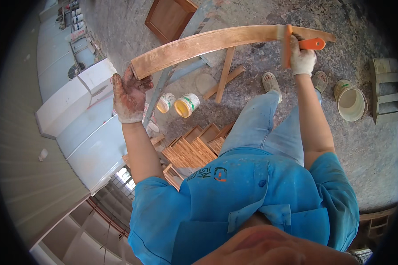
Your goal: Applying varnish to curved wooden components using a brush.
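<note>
Your half-open left hand (132,98) props a board (208,42), likely stiff, best held by its edges; your right hand (302,58) grips a brush (313,44).

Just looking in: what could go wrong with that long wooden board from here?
The left hand meets the wooden board only at its left end while the right hand holds the orange brush, so the board might slip or tip. The left glove is stained reddish-brown and could smear the wood. An open white bucket stands near the right foot, so a sideways step might knock it over.
</note>
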Demonstrator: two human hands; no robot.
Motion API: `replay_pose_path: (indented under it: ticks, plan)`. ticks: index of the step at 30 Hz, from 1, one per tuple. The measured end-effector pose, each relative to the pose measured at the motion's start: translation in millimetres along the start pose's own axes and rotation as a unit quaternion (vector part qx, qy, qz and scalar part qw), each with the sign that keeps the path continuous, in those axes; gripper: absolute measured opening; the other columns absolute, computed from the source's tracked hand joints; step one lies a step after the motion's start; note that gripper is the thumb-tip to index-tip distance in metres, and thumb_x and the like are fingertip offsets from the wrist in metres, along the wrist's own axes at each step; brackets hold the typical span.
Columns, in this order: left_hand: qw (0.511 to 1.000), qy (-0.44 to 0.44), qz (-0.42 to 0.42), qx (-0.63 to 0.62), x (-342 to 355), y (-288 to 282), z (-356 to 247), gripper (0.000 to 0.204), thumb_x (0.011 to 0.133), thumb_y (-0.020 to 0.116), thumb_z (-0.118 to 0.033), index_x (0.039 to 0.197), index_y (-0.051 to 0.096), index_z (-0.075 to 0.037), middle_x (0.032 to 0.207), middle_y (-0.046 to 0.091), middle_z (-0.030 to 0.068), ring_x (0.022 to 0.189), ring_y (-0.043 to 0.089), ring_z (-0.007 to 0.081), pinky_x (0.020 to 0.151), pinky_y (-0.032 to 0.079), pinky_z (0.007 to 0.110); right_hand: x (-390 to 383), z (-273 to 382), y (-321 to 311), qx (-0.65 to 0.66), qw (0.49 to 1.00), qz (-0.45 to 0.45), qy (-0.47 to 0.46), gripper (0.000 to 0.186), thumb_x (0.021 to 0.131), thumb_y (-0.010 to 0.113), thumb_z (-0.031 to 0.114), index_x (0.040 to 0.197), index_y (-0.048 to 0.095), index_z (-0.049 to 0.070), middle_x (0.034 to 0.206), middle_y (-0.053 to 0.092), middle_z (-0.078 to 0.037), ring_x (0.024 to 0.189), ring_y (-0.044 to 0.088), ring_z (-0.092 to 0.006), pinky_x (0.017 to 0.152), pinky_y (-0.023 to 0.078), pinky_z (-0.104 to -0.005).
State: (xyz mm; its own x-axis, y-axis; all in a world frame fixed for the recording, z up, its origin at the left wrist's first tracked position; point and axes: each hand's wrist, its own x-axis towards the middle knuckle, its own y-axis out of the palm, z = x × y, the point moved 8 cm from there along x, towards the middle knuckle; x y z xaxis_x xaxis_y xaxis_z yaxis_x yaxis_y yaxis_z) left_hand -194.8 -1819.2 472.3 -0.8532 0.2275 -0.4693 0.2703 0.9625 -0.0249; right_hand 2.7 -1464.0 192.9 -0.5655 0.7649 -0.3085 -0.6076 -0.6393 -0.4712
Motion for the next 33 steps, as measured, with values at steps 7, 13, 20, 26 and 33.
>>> replay_pose_path:
  ticks: [7,13,20,26,33]
  plan:
    - [0.999,0.034,-0.010,0.002,-10,12,-10,0.056,0.094,0.047,-0.049,0.124,0.056,-0.003,0.116,0.062,0.0201,0.083,0.064,0.0293,0.067,0.048,0.037,-47,188,23,0.133,0.965,0.139,-0.177,0.025,0.087,0.058,0.032,0.101,0.067,0.013,0.082,0.063,-0.005,0.066,0.061,-0.0201,0.056,0.053,-0.0302]
    - [0.998,-0.017,0.047,-0.032,-22,46,-11,0.060,0.091,0.049,-0.050,0.121,0.058,0.001,0.107,0.065,0.0177,0.084,0.062,0.0297,0.071,0.045,0.035,-79,311,9,0.436,0.857,0.234,-0.145,0.025,0.084,0.064,0.031,0.098,0.070,0.011,0.090,0.067,-0.006,0.076,0.064,-0.0192,0.068,0.054,-0.0314]
    - [0.998,0.036,0.035,-0.023,-30,26,-17,0.053,0.091,0.051,-0.049,0.122,0.058,-0.006,0.111,0.065,0.0144,0.088,0.062,0.0293,0.073,0.047,0.036,-26,175,18,0.655,0.704,0.270,0.043,0.034,0.081,0.074,0.025,0.104,0.068,0.002,0.094,0.069,-0.015,0.078,0.068,-0.0220,0.072,0.061,-0.0340]
    - [0.991,0.017,0.101,-0.083,-32,18,-1,0.036,0.093,0.050,-0.042,0.117,0.062,-0.018,0.113,0.065,0.0082,0.094,0.062,0.0296,0.076,0.049,0.038,-17,152,2,0.029,0.983,0.010,-0.181,0.026,0.088,0.062,0.037,0.104,0.071,0.019,0.081,0.071,-0.007,0.063,0.065,-0.0174,0.049,0.049,-0.0295]
    - [0.978,-0.037,0.146,-0.143,-41,39,8,0.058,0.095,0.045,-0.049,0.126,0.054,-0.001,0.115,0.062,0.0147,0.087,0.063,0.0288,0.071,0.048,0.036,-153,344,-15,0.249,0.860,0.053,-0.441,0.032,0.074,0.068,0.019,0.105,0.065,0.009,0.090,0.062,-0.009,0.071,0.061,-0.0217,0.063,0.053,-0.0317]
